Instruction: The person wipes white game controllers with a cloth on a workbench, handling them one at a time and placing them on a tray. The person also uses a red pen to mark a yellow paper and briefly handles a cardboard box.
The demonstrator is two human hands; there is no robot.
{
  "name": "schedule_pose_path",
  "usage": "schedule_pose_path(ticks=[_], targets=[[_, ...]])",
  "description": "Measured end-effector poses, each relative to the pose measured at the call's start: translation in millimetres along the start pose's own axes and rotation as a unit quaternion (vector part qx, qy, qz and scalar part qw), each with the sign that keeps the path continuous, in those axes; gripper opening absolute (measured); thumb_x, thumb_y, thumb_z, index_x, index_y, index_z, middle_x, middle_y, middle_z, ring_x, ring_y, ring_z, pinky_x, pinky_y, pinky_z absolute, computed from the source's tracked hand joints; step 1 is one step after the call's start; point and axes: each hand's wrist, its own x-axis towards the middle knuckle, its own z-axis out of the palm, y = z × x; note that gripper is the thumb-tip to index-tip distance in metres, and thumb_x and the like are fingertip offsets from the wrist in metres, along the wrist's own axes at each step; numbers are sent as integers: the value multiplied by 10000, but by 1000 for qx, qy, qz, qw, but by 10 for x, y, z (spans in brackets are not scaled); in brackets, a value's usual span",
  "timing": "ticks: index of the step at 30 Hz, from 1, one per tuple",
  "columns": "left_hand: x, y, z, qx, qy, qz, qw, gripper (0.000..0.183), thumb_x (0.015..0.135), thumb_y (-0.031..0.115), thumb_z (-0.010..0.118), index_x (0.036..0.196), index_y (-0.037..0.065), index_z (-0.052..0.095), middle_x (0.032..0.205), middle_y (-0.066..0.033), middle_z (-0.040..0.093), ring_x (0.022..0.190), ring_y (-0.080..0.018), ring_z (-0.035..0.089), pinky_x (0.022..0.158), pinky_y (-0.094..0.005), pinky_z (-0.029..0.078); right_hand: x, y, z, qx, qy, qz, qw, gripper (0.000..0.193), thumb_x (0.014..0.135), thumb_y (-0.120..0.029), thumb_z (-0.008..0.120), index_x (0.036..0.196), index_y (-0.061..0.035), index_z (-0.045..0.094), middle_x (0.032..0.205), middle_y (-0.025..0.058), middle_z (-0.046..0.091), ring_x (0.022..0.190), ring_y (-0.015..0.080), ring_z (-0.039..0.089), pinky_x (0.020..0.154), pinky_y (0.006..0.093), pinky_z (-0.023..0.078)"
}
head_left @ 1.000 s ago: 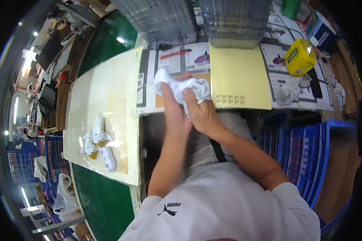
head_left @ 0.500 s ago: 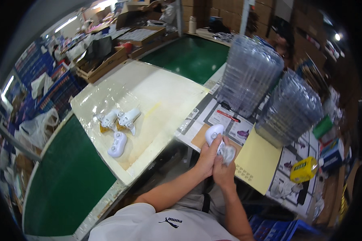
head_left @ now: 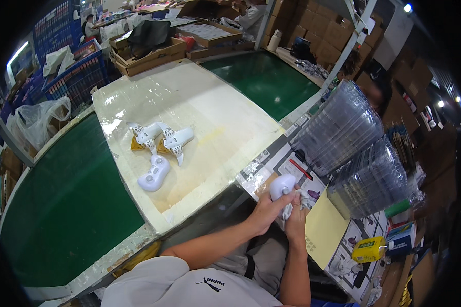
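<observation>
In my left hand [head_left: 264,211] is a white two-stick handheld controller [head_left: 281,184], its rounded end tilted up. My right hand [head_left: 295,225] is closed around a crumpled white cloth [head_left: 307,198] pressed to the controller's lower part; the fingers hide where they meet. A second white controller [head_left: 153,175] lies on the cream board [head_left: 230,107] to the left. Touching or close behind it are two white, finned toy bodies with yellow parts, one on the left [head_left: 146,134] and one on the right [head_left: 177,140].
Two tall stacks of clear plastic trays [head_left: 338,128] [head_left: 371,179] stand at the right. Near them lie a red pen [head_left: 301,169], a yellow card [head_left: 325,227] and a yellow packet [head_left: 368,249]. Green table surfaces [head_left: 66,199] flank the board. Cardboard boxes [head_left: 148,53] sit behind it.
The whole view has shifted and tilted. The controller has turned in my left hand, showing more of its smooth rounded end. The cloth stays in my right hand; the board's things lie as before.
</observation>
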Motion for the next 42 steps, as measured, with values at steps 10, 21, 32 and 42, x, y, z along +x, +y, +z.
schedule_pose_path(ticks=[10, 21, 32, 42], targets=[[-146, 224, -165, -94, -47, -80, 991, 376, 1020, 283, 697, 1309, 55, 624, 1147, -57, 727, 1072, -172, 710, 894, -347, 596, 255, 125, -188, -124, -25, 41, 991, 323, 989, -299, 702, 1060, 15, 717, 936, 114, 709, 859, 178, 646, 762, 348, 516], [-72, 326, -252, -151, 26, -95, 983, 598, 1082, 530, 475, 1305, -17, 566, 1287, -238, 664, 1164, -379, 684, 983, -537, 588, 478, 84, -717, 75, 269, -78, 957, 187, 1016, -124, 644, 1098, 7, 751, 882, 39, 711, 749, 109, 624, 670, 298, 497], [144, 140, -62, -127, -92, -133, 979, 721, 1075, 677, 249, 1437, 112, 513, 1123, -180, 695, 1102, -408, 691, 862, -606, 600, -536, -272, -635, 29, 134, -43, 990, 462, 1131, -384, 435, 1049, 0, 679, 1004, 39, 591, 855, 115, 525, 774, 261, 440], [47, -17, 216, -85, -26, -143, 986, 565, 1132, 497, 346, 1441, 49, 499, 1214, -147, 680, 1135, -287, 677, 1005, -449, 543, -412, -249, -605, 14, 148, -130, 980, 238, 957, -135, 752, 1134, 25, 748, 970, 97, 661, 817, 189, 654, 728, 297, 516]])
